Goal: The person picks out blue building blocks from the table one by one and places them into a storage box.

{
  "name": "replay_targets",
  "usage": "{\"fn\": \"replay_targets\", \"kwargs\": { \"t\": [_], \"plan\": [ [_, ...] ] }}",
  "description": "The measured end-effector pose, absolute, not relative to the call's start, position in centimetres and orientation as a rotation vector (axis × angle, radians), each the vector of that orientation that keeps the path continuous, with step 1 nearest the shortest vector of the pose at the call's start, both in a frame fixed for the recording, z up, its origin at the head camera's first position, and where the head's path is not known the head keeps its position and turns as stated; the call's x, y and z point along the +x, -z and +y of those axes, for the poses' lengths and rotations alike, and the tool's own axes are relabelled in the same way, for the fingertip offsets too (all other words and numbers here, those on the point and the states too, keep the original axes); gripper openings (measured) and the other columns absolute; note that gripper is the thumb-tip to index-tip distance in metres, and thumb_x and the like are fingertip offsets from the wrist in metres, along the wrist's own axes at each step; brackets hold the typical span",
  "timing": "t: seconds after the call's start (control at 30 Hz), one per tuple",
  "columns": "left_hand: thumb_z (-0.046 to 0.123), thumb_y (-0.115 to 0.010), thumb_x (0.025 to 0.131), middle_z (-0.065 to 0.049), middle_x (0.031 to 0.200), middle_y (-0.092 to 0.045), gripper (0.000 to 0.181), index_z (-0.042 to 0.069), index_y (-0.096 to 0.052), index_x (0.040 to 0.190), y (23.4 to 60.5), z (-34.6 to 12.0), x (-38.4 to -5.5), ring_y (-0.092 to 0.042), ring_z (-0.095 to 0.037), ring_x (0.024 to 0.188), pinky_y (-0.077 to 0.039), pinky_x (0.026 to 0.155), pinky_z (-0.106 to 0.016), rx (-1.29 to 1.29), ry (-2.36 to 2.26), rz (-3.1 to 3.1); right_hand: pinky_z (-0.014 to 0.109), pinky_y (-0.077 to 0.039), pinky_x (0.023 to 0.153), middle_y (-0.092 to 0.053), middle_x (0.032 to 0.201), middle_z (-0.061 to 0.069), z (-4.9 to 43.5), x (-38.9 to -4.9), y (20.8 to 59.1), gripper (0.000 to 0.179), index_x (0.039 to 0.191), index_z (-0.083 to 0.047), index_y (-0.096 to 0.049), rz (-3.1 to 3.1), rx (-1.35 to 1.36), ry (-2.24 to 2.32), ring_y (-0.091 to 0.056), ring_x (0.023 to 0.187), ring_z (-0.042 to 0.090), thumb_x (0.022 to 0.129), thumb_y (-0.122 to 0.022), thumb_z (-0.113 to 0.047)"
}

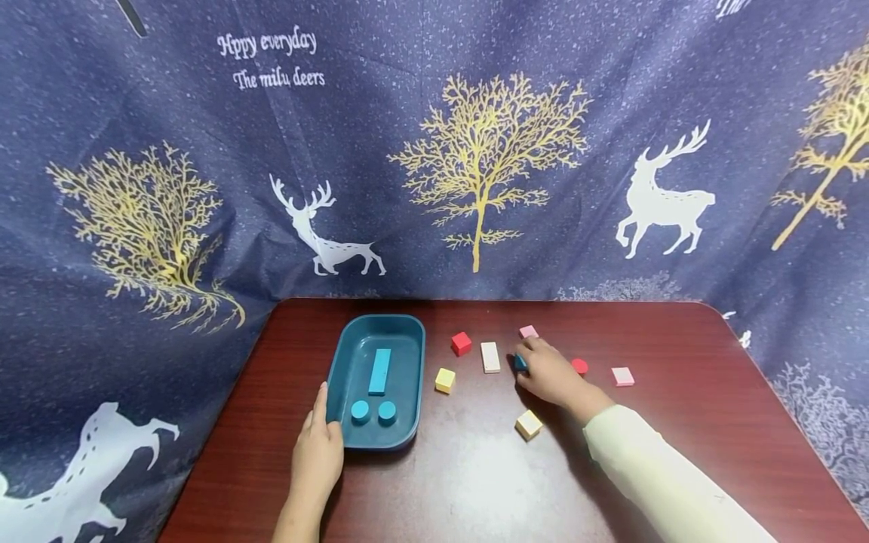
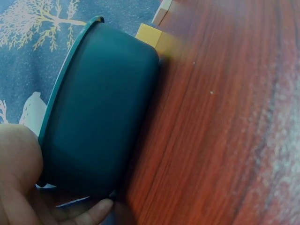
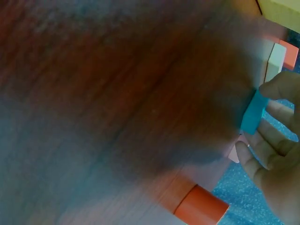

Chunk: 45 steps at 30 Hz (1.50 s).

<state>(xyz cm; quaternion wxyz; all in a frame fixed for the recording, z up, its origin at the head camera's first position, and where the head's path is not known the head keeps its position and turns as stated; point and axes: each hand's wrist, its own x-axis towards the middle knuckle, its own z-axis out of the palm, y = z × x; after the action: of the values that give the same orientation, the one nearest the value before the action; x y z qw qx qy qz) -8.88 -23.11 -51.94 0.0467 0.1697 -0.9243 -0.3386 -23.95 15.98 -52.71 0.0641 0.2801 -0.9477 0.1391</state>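
Note:
At the left of the table my left hand [image 1: 317, 456] holds the near left corner of a teal tray [image 1: 419, 392], thumb at the rim and fingers along the outer wall. Inside the tray lie a long blue block [image 1: 380, 371] and two blue round pieces, a left one [image 1: 360, 411] and a right one [image 1: 386, 412]. Right of the middle, my right hand [image 1: 548, 373] pinches a blue block [image 3: 254, 112] between thumb and fingers, close to the tabletop. Most of that block is covered by the hand in the head view.
Around the right hand lie a white block [image 1: 490, 357], a pink block [image 1: 528, 332], a red round piece [image 1: 579, 366], a light pink block [image 1: 622, 376] and a pale yellow cube [image 1: 529, 424]. A red cube [image 1: 462, 344] and a yellow cube [image 1: 445, 380] sit nearer the tray.

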Motion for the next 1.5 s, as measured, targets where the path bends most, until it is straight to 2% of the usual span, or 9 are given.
{"fn": "replay_targets", "kwargs": {
  "t": [0.27, 0.43, 0.7, 0.93, 1.07, 1.33, 1.5],
  "plan": [
    [0.009, -0.039, 0.098, -0.028, 0.144, -0.051, 0.066, 0.014, -0.024, 0.162, 52.0, -23.0, -8.9, -0.06, -0.042, 0.103, -0.046, 0.09, -0.061, 0.51, 1.02, -2.799, 0.048, -0.053, 0.092, -0.064, 0.106, 0.019, 16.2, -23.8, 53.0, 0.033, 0.107, -0.001, -0.07, -2.794, 0.897, -0.472, -0.062, 0.103, 0.036, 0.075, -0.077, -0.001],
    [0.008, -0.04, 0.097, -0.028, 0.138, -0.055, 0.065, 0.012, -0.026, 0.161, 52.0, -22.9, -8.9, -0.059, -0.039, 0.094, -0.047, 0.086, -0.06, 0.493, 1.006, -2.786, 0.048, -0.053, 0.094, -0.064, 0.105, 0.018, 16.2, -23.8, 53.1, 0.031, 0.104, -0.003, -0.07, -2.788, 0.894, -0.509, -0.062, 0.104, 0.036, 0.074, -0.076, 0.002],
    [0.008, -0.041, 0.098, -0.029, 0.143, -0.051, 0.065, 0.013, -0.026, 0.161, 52.1, -23.0, -8.8, -0.06, -0.041, 0.101, -0.047, 0.089, -0.061, 0.498, 1.021, -2.786, 0.048, -0.054, 0.091, -0.065, 0.103, 0.018, 16.1, -23.9, 52.9, 0.029, 0.102, -0.001, -0.071, -2.773, 0.894, -0.516, -0.063, 0.101, 0.036, 0.074, -0.076, 0.002],
    [0.009, -0.039, 0.099, -0.028, 0.149, -0.047, 0.066, 0.014, -0.022, 0.162, 52.0, -23.0, -8.9, -0.059, -0.043, 0.112, -0.045, 0.095, -0.064, 0.518, 1.041, -2.806, 0.047, -0.054, 0.092, -0.064, 0.107, 0.02, 15.8, -23.8, 52.2, 0.028, 0.103, 0.003, -0.069, -2.775, 0.888, -0.52, -0.063, 0.1, 0.035, 0.075, -0.075, 0.001],
    [0.009, -0.039, 0.099, -0.028, 0.147, -0.048, 0.065, 0.014, -0.023, 0.162, 52.1, -23.0, -8.8, -0.06, -0.043, 0.11, -0.046, 0.093, -0.063, 0.506, 1.028, -2.796, 0.048, -0.054, 0.089, -0.063, 0.105, 0.022, 15.3, -23.9, 51.7, 0.029, 0.103, 0.006, -0.068, -2.733, 0.92, -0.508, -0.063, 0.096, 0.035, 0.076, -0.076, 0.0],
    [0.009, -0.04, 0.098, -0.029, 0.142, -0.052, 0.065, 0.012, -0.025, 0.161, 51.9, -22.9, -8.8, -0.059, -0.039, 0.098, -0.047, 0.089, -0.061, 0.492, 1.018, -2.787, 0.043, -0.056, 0.084, -0.062, 0.1, 0.015, 14.2, -24.0, 50.9, 0.025, 0.099, 0.002, -0.066, -2.71, 0.972, -0.516, -0.063, 0.09, 0.028, 0.077, -0.077, -0.002],
    [0.009, -0.039, 0.098, -0.028, 0.141, -0.053, 0.065, 0.012, -0.025, 0.161, 51.8, -22.9, -8.8, -0.058, -0.037, 0.095, -0.047, 0.088, -0.06, 0.5, 1.016, -2.796, 0.041, -0.056, 0.08, -0.061, 0.1, 0.014, 13.3, -23.9, 50.1, 0.028, 0.102, 0.004, -0.068, -2.677, 1.014, -0.569, -0.063, 0.088, 0.026, 0.075, -0.076, 0.001]
  ]
}}
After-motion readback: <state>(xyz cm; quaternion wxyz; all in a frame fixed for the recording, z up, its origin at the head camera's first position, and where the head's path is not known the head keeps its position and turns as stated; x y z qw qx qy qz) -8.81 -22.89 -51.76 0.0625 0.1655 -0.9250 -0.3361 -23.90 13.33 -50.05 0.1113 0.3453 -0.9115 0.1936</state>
